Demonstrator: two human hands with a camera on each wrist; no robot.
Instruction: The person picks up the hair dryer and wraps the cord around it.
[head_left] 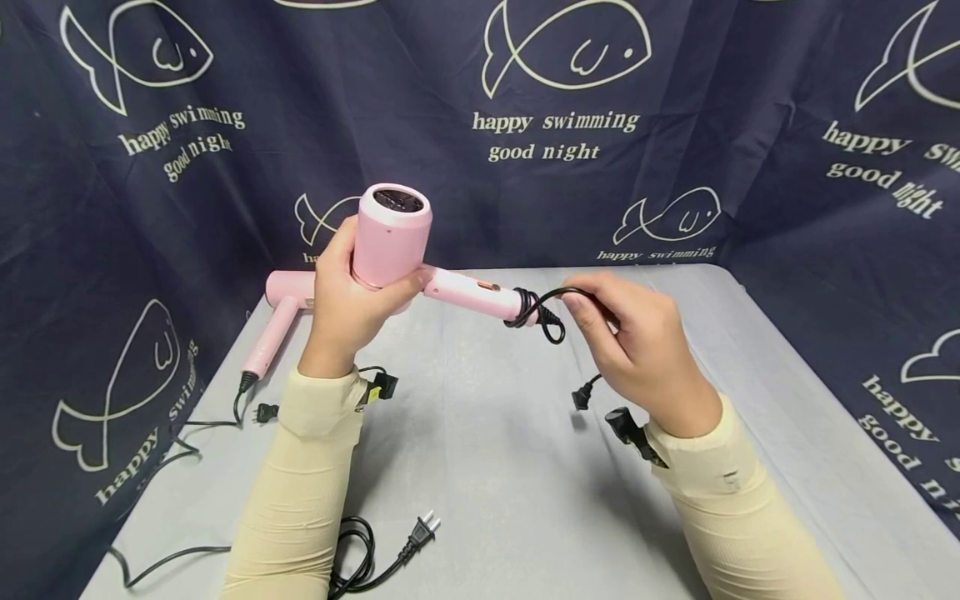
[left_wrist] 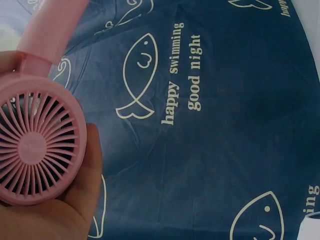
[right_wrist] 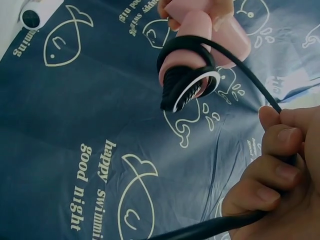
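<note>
My left hand [head_left: 348, 292] grips a pink hair dryer [head_left: 392, 242] round its barrel, above the table. In the left wrist view the dryer's slatted round grille [left_wrist: 32, 148] faces the camera. Its handle [head_left: 468, 293] points right, and a black power cord [right_wrist: 185, 52] is looped round the handle's end. My right hand [head_left: 633, 333] pinches that cord between thumb and fingers, and the stretch from hand to handle runs nearly straight in the right wrist view. The cord's plug [head_left: 581, 396] hangs below the right hand.
A second pink hair dryer [head_left: 281, 325] lies at the table's back left, with its black cord [head_left: 176, 454] trailing along the left side. A two-pin plug [head_left: 423, 531] and coiled cord [head_left: 360, 550] lie at the front, partly behind the left sleeve. A dark blue fish-print curtain [head_left: 420, 108] surrounds the table [head_left: 487, 467].
</note>
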